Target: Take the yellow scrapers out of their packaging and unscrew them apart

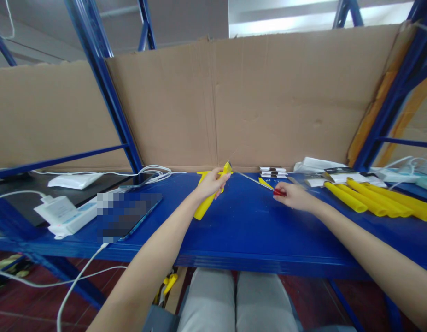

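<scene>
My left hand (210, 183) is wrapped round a yellow plastic tool (204, 208) with a tubular handle pointing toward me and a small dark tip at its far end. In my right hand (296, 197) is a screwdriver, gripped by its red handle (279, 192). Its long thin metal shaft reaches left, and the end lies close to the tip of the yellow tool; whether they touch I cannot tell. Another slim yellow piece (265, 183) lies on the blue tabletop (234, 235) behind the shaft.
Several yellow tubular handles (375, 203) lie at the right, near white packets (317, 165). Small stacked black-and-white packs (273, 172) sit at the back. A dark flat device (137, 219), power strip (73, 221) and white cables (158, 171) occupy the left. A cardboard wall (268, 101) stands behind.
</scene>
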`<state>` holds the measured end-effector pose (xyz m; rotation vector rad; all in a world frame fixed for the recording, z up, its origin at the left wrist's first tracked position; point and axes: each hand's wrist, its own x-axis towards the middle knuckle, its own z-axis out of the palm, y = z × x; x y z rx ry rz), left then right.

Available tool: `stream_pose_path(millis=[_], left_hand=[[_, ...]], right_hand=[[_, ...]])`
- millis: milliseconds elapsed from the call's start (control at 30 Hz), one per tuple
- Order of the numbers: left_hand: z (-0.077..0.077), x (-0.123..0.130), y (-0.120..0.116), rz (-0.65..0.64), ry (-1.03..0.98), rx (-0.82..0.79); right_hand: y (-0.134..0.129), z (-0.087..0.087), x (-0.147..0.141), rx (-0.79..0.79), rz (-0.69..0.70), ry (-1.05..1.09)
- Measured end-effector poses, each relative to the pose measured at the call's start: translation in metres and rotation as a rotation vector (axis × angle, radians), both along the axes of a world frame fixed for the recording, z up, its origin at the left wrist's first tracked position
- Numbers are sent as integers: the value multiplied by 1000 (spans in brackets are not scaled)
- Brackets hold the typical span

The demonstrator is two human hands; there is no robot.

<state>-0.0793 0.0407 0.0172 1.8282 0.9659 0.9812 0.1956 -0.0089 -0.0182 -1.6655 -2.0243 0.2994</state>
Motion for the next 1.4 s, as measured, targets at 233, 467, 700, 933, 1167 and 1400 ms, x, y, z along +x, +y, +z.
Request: stream_pose_path(millis=[233, 467, 700, 933, 1167, 1400], left_hand=[[0, 0, -1, 13, 4, -22], [1, 0, -2, 3, 25, -28], [-2, 0, -2, -52, 46, -14], [-5, 6, -7, -127, 91, 71], [-6, 10, -12, -147, 123, 171], [-8, 10, -11, -147, 174, 229]], right_hand=[[-5, 4, 2, -73, 92, -154], [-7, 5, 3, -150, 149, -82], [0, 4, -2, 14, 130, -3], [22, 16, -52, 148, 175, 386], [36, 21, -96, -76, 106, 845], [41, 13, -100, -85, 139, 1025]])
